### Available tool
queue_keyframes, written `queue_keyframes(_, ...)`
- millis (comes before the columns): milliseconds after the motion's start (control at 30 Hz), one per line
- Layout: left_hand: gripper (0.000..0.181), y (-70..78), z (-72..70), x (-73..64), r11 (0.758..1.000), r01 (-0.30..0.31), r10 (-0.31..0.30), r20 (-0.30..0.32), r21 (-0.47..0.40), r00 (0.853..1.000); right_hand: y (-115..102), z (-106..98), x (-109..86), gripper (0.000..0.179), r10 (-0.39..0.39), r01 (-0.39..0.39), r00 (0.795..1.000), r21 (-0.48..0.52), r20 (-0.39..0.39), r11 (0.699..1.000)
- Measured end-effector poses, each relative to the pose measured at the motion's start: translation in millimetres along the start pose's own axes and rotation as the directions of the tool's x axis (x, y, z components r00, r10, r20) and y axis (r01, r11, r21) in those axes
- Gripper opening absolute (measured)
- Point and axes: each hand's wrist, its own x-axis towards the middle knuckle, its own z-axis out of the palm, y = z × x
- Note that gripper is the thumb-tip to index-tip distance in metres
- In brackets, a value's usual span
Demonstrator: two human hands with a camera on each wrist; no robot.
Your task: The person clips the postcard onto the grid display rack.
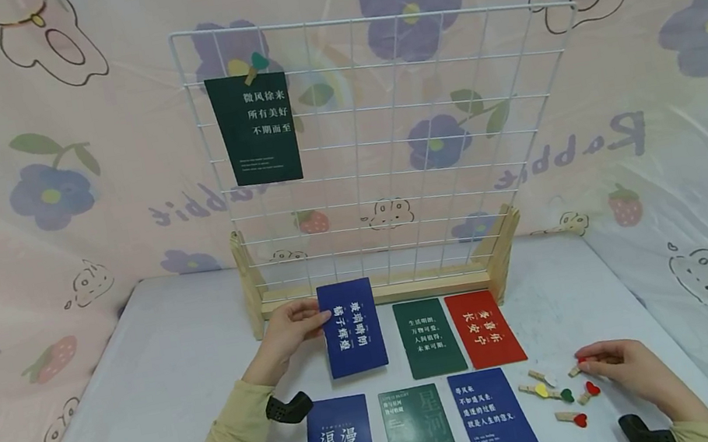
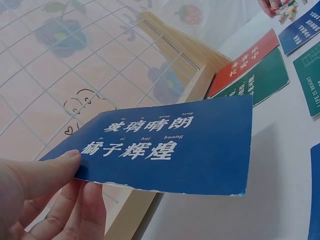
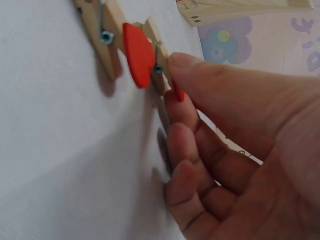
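Note:
My left hand (image 1: 285, 337) pinches a blue card (image 1: 357, 351) with white Chinese lettering by its edge, thumb over the printed face. It is raised in front of the wire grid's wooden base, and the left wrist view shows the card's face (image 2: 210, 150) up close. On the right, my right hand (image 1: 628, 366) has its thumb and forefinger on a small wooden clothespin (image 1: 575, 371) with a red heart. Right beside those fingertips, in the right wrist view, lies another red heart (image 3: 137, 55) clothespin. Several more clothespins (image 1: 567, 420) lie on the white table.
A white wire grid (image 1: 361, 18) stands upright in a wooden base (image 1: 433, 286). A dark green card (image 1: 263, 150) hangs at its upper left from a green-heart clip. On the table lie a green card (image 1: 432, 353), a red card (image 1: 490, 347) and several larger cards in front.

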Motion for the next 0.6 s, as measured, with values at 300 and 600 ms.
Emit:
queue_keyframes(300, 0.031, 25.0, 3.2, -17.8, 1.0, -0.007, 0.007, 0.023, -0.004, 1.0, 1, -1, 3.2, 0.032, 0.01, -0.01, 1.0, 0.003, 0.003, 1.0)
queue_keyframes(600, 0.029, 25.4, 4.7, -17.5, 1.0, -0.007, 0.007, 0.019, -0.014, 1.0, -4, -2, 2.4, 0.033, 0.007, -0.007, 1.0, 0.021, 0.01, 1.0)
